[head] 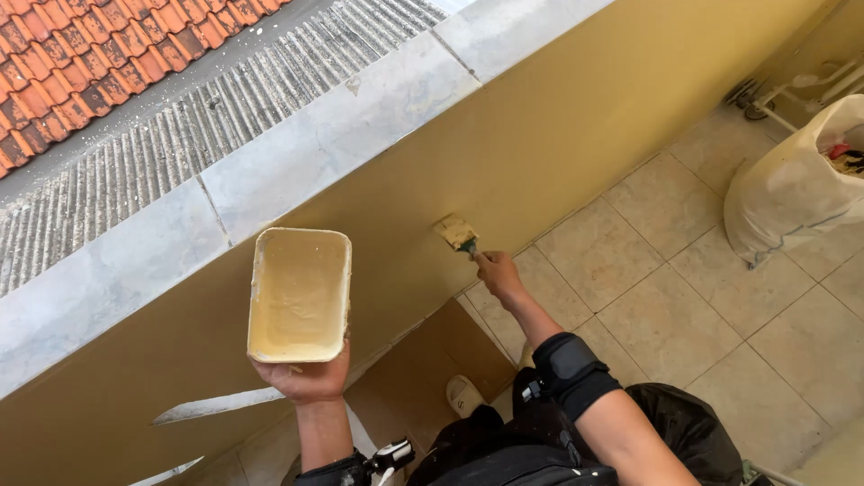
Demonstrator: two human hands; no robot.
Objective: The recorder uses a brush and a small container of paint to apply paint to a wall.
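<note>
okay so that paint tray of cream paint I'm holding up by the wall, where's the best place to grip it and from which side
Grip the paint tray at its near short end, from below, as the left hand does now. It is open-topped, coated with wet paint inside and tilted toward the wall, so the underside and outer rim are likely the cleanest hold.

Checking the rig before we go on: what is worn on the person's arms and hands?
Both hands are bare, no gloves. The right arm wears a black elbow band. The left arm has a black band near the elbow with a small black-and-white device clipped beside it.
</note>
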